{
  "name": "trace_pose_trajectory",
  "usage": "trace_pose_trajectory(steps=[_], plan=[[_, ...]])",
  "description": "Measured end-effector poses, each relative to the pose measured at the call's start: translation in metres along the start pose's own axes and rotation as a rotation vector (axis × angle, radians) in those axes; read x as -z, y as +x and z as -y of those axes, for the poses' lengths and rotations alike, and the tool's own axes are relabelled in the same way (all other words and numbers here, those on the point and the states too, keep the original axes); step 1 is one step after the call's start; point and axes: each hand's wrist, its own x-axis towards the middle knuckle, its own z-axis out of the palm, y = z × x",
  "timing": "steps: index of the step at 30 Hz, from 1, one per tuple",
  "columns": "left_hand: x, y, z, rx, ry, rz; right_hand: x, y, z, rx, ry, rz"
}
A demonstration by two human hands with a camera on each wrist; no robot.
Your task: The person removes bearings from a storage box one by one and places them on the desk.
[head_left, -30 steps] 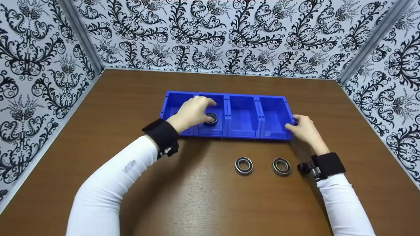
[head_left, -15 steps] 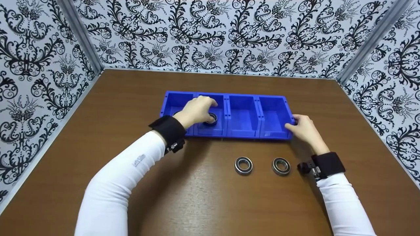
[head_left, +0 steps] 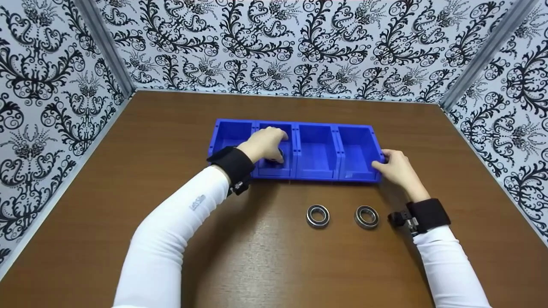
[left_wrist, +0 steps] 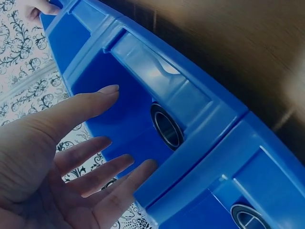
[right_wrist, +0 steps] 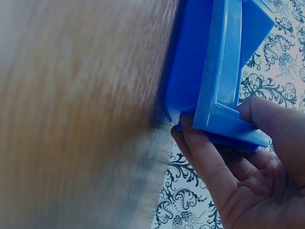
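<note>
A blue four-section bin point(head_left: 317, 176) stands on the table. My left hand point(head_left: 266, 143) reaches into its second section from the left. In the left wrist view, that hand point(left_wrist: 71, 148) has thumb and fingers spread apart with nothing between them. A ball bearing point(left_wrist: 157, 123) leans against the section's wall just beyond the fingertips, apart from them. Another bearing point(left_wrist: 235, 213) sits in the adjoining end section. My right hand point(head_left: 398, 169) grips the bin's right end. The right wrist view shows this hand point(right_wrist: 243, 167) with its thumb on the rim and fingers beneath.
Two more bearings lie flat on the brown table point(head_left: 274, 265) in front of the bin: a left one point(head_left: 318, 225) and a right one point(head_left: 367, 226). Patterned walls point(head_left: 274, 51) enclose the table at the back and both sides.
My left hand has shifted slightly right over the second section, covering more of the bearing there. The right hand, the bin and the table bearings have stayed put.
</note>
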Motion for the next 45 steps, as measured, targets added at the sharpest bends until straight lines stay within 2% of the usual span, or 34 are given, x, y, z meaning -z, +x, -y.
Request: trace_pose_trajectory(steps=[18,45], plan=[[-0.013,0.013,-0.005,0.090,0.011,0.055,0.000,0.001,-0.001,0.007,-0.006,-0.006],[-0.022,0.019,-0.005,0.119,0.067,0.061,0.000,0.001,-0.001,0.010,0.012,-0.010]])
